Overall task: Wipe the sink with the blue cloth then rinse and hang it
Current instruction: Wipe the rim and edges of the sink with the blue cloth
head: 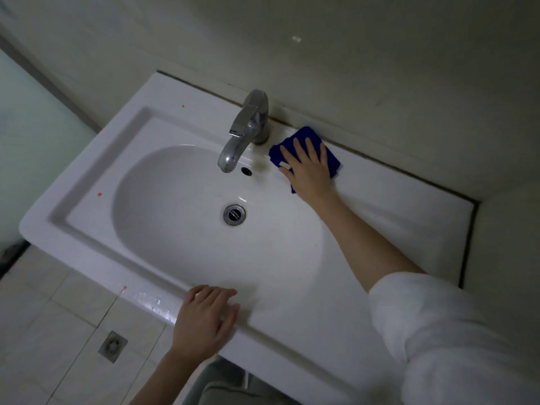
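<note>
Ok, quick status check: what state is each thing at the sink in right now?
faucet: no water running
blue cloth: flat on the back ledge, beside the faucet
sink: no standing water, red specks on left rim
right hand: flat, pressing the blue cloth
left hand: resting on front rim, holding nothing

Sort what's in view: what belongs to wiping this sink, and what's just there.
Job:
sink
tap, for rinsing
blue cloth, pressed flat beside the tap by the right hand
left hand, resting on the sink's front edge

Just there:
floor drain
floor tiles
wall
</note>
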